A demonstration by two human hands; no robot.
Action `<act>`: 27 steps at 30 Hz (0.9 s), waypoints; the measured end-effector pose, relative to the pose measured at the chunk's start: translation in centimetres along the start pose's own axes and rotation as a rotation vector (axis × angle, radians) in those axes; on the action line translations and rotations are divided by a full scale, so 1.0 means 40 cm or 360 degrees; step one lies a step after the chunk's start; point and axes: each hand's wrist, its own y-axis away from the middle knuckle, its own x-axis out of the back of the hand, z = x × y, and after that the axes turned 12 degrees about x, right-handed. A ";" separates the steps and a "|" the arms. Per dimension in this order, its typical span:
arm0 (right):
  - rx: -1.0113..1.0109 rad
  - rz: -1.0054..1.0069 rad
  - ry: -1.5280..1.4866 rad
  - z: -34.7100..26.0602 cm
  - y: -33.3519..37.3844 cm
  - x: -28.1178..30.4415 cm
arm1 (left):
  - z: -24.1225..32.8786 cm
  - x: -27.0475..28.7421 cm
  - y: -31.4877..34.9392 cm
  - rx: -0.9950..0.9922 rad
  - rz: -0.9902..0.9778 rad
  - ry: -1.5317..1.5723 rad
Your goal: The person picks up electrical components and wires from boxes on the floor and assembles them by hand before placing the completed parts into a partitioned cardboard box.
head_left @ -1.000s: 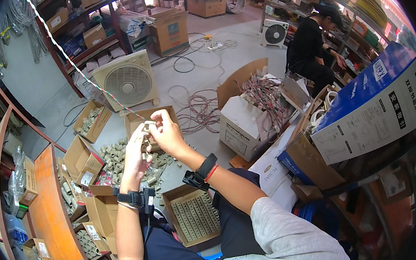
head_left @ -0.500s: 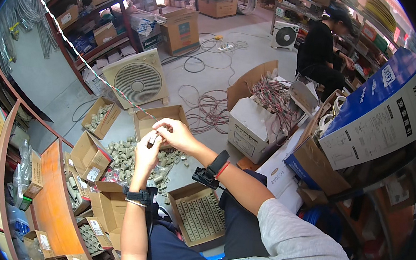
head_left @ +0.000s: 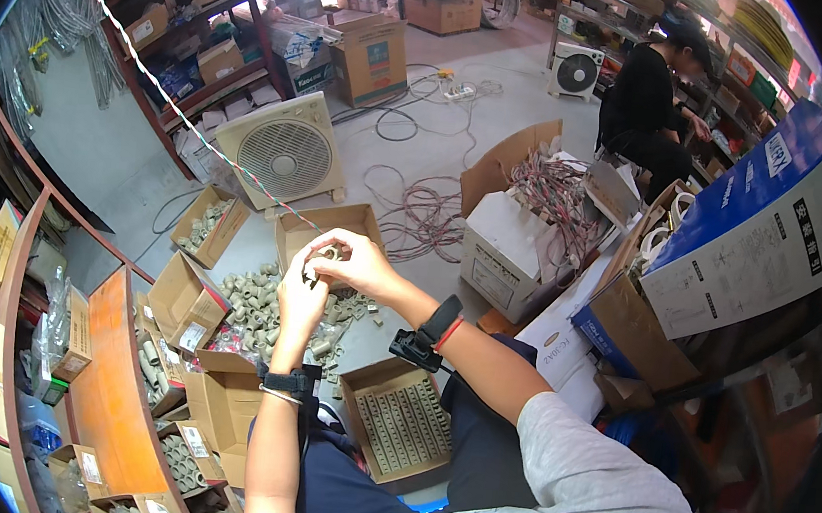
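My left hand (head_left: 301, 290) and my right hand (head_left: 361, 267) meet in front of me over a pile of grey plastic pipe fittings (head_left: 253, 306) on the floor. Both have their fingers closed round a small pale fitting (head_left: 330, 253), ring-like where it shows; the fingers cover most of it. A twisted white, red and green wire (head_left: 157, 86) runs down from the upper left to the right hand's fingers; whether they grip it I cannot tell. Below the hands stands an open carton (head_left: 349, 404) with small grey pieces in neat rows.
Open cartons (head_left: 187, 302) of fittings stand at my left beside an orange-brown shelf board (head_left: 108, 366). A box fan (head_left: 282, 153) stands ahead, near coiled cables (head_left: 419, 220). A white box (head_left: 499, 265) of wires lies right of centre. A seated person (head_left: 643, 106) works far right.
My hands have shifted slightly right in the picture, as has the whole scene. The right fingers have opened into a rounder curl, showing more of the pale fitting.
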 end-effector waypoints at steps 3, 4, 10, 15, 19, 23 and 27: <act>-0.0011 0.0051 -0.0008 -0.003 0.006 0.003 | 0.023 -0.002 0.013 -0.0167 0.0034 0.0114; -0.0082 0.0102 -0.0081 0.003 0.007 0.004 | 0.025 -0.005 0.014 -0.0212 0.0053 0.0070; -0.0053 0.0222 -0.0211 -0.009 0.002 -0.012 | 0.039 0.004 0.022 -0.0169 0.0107 0.0080; 0.0068 0.0314 -0.0233 0.032 0.007 -0.019 | 0.032 0.001 0.024 -0.0207 0.0126 0.0183; -0.0039 0.0373 -0.0268 0.027 -0.004 -0.028 | 0.033 0.014 0.010 0.0052 0.0027 0.0272; -0.0148 0.0283 -0.0376 -0.024 -0.006 -0.001 | 0.041 0.022 0.005 -0.0168 -0.0013 0.0428; -0.0205 0.0419 -0.0514 -0.005 -0.010 0.004 | 0.035 0.030 0.007 -0.0248 0.0078 0.0421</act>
